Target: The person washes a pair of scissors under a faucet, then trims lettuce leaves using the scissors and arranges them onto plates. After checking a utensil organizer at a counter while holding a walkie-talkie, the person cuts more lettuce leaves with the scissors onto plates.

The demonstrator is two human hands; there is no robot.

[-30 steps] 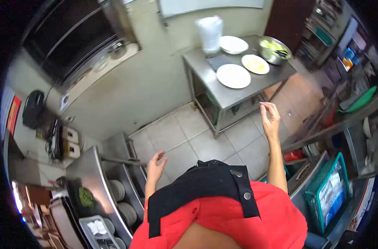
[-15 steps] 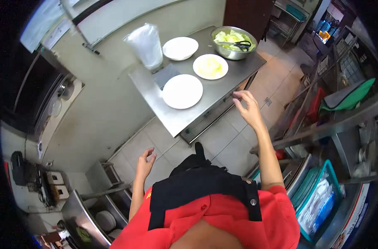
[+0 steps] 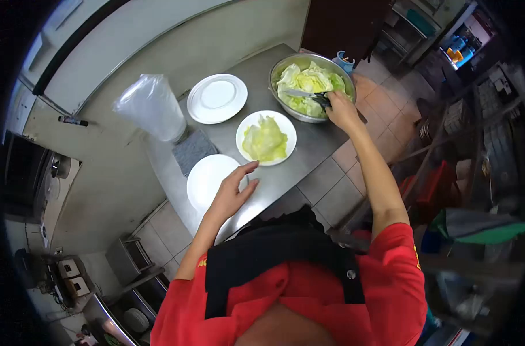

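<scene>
My right hand (image 3: 341,109) is closed around the black handles of a pair of scissors (image 3: 300,93), which lie across the lettuce (image 3: 310,76). The pale green leaves heap up inside a steel bowl (image 3: 281,105) at the table's far right. Fingers apart and holding nothing, my left hand (image 3: 233,193) hovers over the right side of a bare white plate (image 3: 208,179). Just beyond it, a second white plate (image 3: 290,128) bears a piece of lettuce (image 3: 266,141).
On the steel table (image 3: 300,158) there are also white plates (image 3: 217,98) at the back, a dark grey square pad (image 3: 194,151) and a container of clear plastic bags (image 3: 150,106). Shelving (image 3: 441,179) stands to the right, and a wall lies behind the table.
I have come closer to the table. My right hand has reached forward to the bowl and taken hold of the scissors. My left hand has risen over the near plate.
</scene>
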